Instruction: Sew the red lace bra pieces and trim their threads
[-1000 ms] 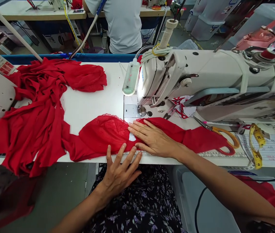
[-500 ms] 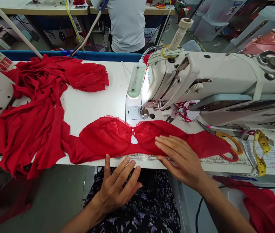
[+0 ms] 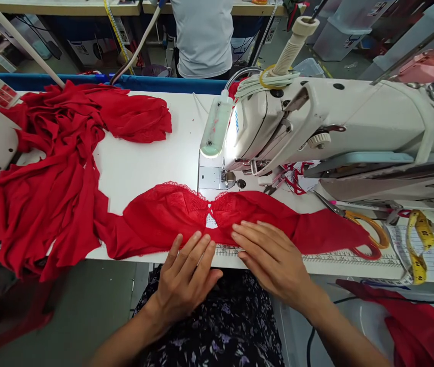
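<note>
Lying flat across the near edge of the white table (image 3: 144, 163), just under the fingertips of both hands and in front of the sewing machine (image 3: 316, 127): a red lace garment piece (image 3: 171, 214), apart from the pile of red fabric (image 3: 48, 168) well beyond the left fingers. Left hand (image 3: 186, 278) flat with fingers spread, tips on the lower hem; right hand (image 3: 274, 257) flat too, fingers close together on the cloth, pinching nothing. Probably very light, soft and limp, easy to slide and wrinkle, lace maybe delicate; best taken at the hem beside the fingertips.
</note>
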`<action>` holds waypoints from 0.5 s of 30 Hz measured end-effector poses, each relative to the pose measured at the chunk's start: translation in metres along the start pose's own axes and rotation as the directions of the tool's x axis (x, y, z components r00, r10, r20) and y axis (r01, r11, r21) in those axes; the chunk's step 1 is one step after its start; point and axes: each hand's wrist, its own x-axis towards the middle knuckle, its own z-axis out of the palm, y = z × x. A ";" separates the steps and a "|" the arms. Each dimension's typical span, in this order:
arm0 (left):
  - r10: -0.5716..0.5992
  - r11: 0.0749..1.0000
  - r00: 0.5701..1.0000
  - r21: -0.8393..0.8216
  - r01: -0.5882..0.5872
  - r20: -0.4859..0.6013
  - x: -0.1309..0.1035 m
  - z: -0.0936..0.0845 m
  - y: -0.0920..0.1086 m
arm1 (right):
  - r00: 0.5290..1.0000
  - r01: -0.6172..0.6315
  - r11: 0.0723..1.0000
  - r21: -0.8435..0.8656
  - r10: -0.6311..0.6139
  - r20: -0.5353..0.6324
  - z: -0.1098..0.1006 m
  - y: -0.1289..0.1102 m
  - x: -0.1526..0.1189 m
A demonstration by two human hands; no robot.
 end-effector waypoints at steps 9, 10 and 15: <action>-0.062 0.994 0.909 0.112 0.017 0.413 0.000 -0.002 -0.026 | 0.919 0.035 0.994 -0.101 0.008 0.393 0.027 0.018 0.026; -0.059 0.994 0.903 0.111 0.012 0.426 0.000 -0.004 -0.028 | 0.916 0.031 0.994 -0.102 0.013 0.400 0.028 0.018 0.025; -0.027 0.995 0.875 0.094 -0.021 0.482 0.001 -0.010 -0.036 | 0.915 0.008 0.993 -0.121 0.041 0.400 0.029 0.013 0.021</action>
